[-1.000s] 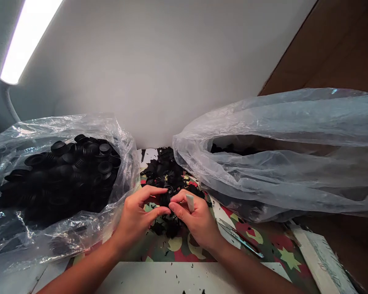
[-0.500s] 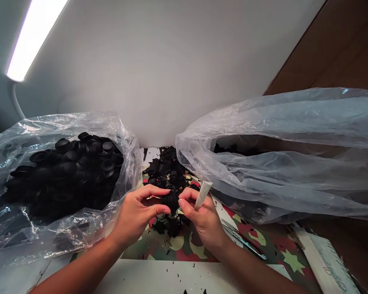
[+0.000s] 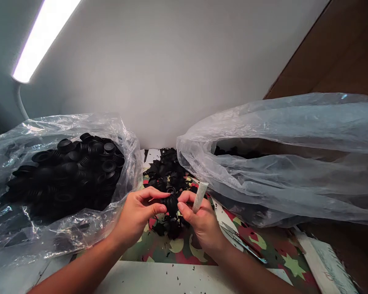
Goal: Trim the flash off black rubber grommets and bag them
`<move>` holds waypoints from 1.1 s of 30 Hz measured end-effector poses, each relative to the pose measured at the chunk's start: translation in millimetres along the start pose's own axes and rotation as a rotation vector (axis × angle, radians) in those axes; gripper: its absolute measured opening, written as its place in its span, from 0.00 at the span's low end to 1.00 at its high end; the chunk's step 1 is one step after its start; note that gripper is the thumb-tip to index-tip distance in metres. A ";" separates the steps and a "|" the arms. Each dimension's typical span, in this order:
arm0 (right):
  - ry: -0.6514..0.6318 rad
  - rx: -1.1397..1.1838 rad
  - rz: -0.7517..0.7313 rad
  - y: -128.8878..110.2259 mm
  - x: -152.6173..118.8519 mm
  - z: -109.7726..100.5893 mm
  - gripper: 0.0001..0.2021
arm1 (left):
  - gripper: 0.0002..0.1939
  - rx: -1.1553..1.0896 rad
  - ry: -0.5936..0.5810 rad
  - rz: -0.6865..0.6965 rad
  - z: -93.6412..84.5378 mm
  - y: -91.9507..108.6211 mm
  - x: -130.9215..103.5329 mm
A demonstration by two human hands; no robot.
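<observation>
My left hand (image 3: 138, 214) is closed, with its thumb and fingers pinching a black ribbed rubber part (image 3: 171, 204) from the left. On the other side my right hand (image 3: 200, 218) is closed around a pale, tape-wrapped handle (image 3: 200, 197) that sticks up between its fingers. Its thumb and fingertip meet at the part's right edge; whatever the handle ends in is hidden. Black rubber scraps (image 3: 167, 167) lie in a heap behind and under the hands on a patterned sheet (image 3: 150, 247).
A clear plastic bag (image 3: 130, 155) full of black ribbed rubber parts (image 3: 76, 167) stands at left. Another plastic bag (image 3: 279, 183) lies open at right, with black pieces inside. Metal tweezers or a similar tool (image 3: 248, 247) lies by my right forearm. A lamp (image 3: 46, 38) shines at upper left.
The whole view has shifted slightly. My left fingers sit a little differently on the rubber part, and the pale handle in my right hand has tilted slightly more upright.
</observation>
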State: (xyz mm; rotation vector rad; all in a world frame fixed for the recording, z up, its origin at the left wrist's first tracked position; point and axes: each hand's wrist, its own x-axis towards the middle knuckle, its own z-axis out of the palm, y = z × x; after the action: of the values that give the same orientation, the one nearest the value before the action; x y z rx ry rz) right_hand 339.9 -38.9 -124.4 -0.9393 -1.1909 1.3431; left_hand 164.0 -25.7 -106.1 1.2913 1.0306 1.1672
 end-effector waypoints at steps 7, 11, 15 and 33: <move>0.027 -0.051 0.002 2.0 3.6 -1.7 0.17 | 0.09 0.234 0.025 0.193 1.2 3.0 -0.3; 0.013 -0.195 -0.076 -1.9 3.0 -2.3 0.13 | 0.07 0.444 -0.004 0.383 -2.9 1.7 -0.2; -0.018 -0.241 -0.070 -1.7 1.8 -2.0 0.13 | 0.08 0.562 -0.047 0.475 -3.5 0.9 0.9; -0.170 0.303 0.296 -9.4 0.4 0.2 0.24 | 0.07 0.128 0.021 0.279 0.1 -6.1 -0.3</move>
State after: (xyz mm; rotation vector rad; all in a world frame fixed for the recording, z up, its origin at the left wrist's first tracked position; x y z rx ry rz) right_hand 341.5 -39.1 -115.1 -0.8139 -0.9598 1.8140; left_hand 164.4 -25.6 -112.2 1.5650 0.9744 1.3431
